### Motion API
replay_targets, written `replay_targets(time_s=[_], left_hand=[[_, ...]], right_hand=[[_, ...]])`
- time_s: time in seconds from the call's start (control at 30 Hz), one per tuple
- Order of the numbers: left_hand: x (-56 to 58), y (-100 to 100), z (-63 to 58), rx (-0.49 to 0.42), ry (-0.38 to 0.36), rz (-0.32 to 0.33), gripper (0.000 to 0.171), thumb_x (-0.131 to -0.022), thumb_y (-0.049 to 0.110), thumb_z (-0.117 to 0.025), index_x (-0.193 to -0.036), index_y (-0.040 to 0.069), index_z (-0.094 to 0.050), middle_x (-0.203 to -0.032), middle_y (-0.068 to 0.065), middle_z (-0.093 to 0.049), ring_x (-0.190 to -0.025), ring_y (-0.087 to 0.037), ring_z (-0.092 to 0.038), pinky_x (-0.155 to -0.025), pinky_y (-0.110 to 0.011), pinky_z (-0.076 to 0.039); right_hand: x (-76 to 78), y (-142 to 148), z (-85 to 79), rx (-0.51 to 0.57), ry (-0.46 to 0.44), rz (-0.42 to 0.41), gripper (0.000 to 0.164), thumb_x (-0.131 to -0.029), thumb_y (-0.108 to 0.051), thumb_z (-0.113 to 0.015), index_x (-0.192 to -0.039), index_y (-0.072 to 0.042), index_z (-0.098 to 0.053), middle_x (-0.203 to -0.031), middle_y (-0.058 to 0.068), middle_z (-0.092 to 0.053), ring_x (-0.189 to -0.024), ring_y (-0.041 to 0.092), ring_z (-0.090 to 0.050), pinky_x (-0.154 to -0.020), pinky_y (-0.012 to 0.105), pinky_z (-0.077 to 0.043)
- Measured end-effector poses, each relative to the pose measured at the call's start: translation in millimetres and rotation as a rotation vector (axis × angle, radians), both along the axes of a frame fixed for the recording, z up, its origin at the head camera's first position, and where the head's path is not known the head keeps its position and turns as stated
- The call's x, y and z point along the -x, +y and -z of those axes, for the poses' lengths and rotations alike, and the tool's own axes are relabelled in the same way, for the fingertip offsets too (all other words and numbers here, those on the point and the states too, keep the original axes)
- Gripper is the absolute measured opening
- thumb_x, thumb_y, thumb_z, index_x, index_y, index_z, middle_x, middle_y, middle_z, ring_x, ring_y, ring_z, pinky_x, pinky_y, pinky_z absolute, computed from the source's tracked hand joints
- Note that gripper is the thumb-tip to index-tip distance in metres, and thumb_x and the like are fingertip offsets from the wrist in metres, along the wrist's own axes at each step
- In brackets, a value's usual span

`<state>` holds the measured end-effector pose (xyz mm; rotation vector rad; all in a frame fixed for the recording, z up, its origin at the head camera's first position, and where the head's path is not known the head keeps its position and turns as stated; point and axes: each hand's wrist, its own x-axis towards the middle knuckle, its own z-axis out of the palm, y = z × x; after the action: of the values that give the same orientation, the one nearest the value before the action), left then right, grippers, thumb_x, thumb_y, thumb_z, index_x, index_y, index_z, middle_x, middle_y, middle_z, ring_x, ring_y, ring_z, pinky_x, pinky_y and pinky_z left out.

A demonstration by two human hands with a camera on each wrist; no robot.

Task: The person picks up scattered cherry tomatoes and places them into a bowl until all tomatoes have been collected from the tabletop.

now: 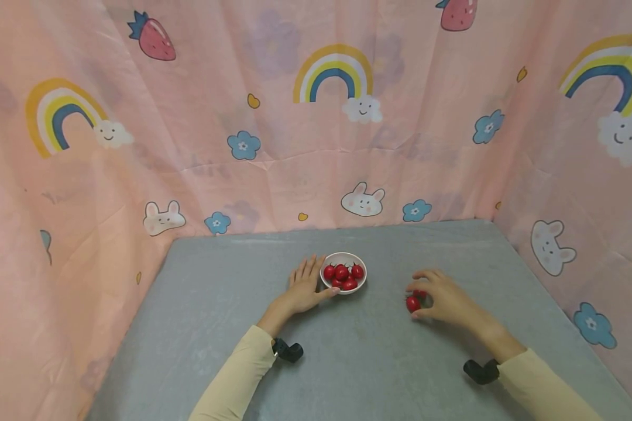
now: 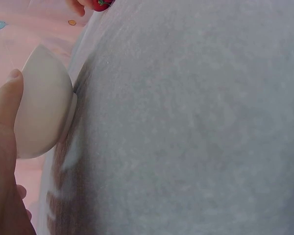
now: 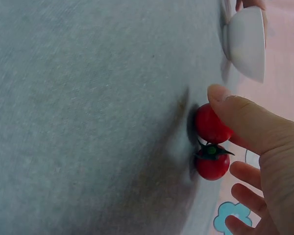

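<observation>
A small white bowl stands on the grey table with several red cherry tomatoes in it. My left hand lies along the bowl's left side, fingers extended and thumb at the near rim. In the left wrist view, that thumb overlaps the bowl's outer wall. To the right of the bowl, my right hand curves loosely about two tomatoes on the table. In the right wrist view, the thumb partly covers one tomato; the other, with a green stem, is a tomato right beside it.
The grey table runs back to a pink printed curtain, which also hangs along the left and right sides. A black wrist camera sits on the left wrist, and another black camera on the right.
</observation>
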<state>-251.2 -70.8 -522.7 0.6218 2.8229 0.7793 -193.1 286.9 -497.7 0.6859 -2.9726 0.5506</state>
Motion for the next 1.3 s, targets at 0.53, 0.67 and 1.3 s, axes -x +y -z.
replay_targets(time_s=[0.53, 0.67, 1.3], left_hand=[[-0.4, 0.4, -0.3, 0.013, -0.022, -0.01, 0.094, -0.09, 0.068, -0.053, -0.16, 0.026, -0.005, -0.169, -0.011, -0.008, -0.155, -0.038, -0.006, -0.121, -0.062, -0.009], [-0.3, 0.4, -0.4, 0.012, -0.025, -0.012, 0.094, -0.09, 0.068, -0.053, -0.16, 0.026, -0.005, -0.169, -0.01, -0.008, -0.155, -0.038, -0.006, -0.121, -0.062, -0.009], [-0.1, 0.1, -0.5, 0.001, -0.017, -0.009, 0.094, -0.091, 0.067, -0.054, -0.161, 0.025, -0.006, -0.168, -0.011, -0.009, -0.155, -0.039, -0.007, -0.121, -0.063, -0.008]], right_hand=[[-0.1, 0.4, 5.4, -0.017, 0.032, 0.008, 0.043, -0.073, -0.038, -0.087, -0.108, -0.019, -0.074, -0.129, 0.015, -0.061, -0.122, 0.036, -0.051, -0.1, 0.063, -0.042], [1.2, -1.1, 5.6, -0.017, 0.028, 0.025, 0.042, -0.073, -0.041, -0.086, -0.107, -0.019, -0.074, -0.129, 0.015, -0.061, -0.122, 0.036, -0.051, -0.101, 0.063, -0.042], [19.8, -24.8, -11.1, -0.017, 0.029, 0.035, 0.046, -0.076, -0.042, -0.084, -0.113, -0.017, -0.073, -0.132, 0.013, -0.06, -0.126, 0.036, -0.05, -0.103, 0.063, -0.043]])
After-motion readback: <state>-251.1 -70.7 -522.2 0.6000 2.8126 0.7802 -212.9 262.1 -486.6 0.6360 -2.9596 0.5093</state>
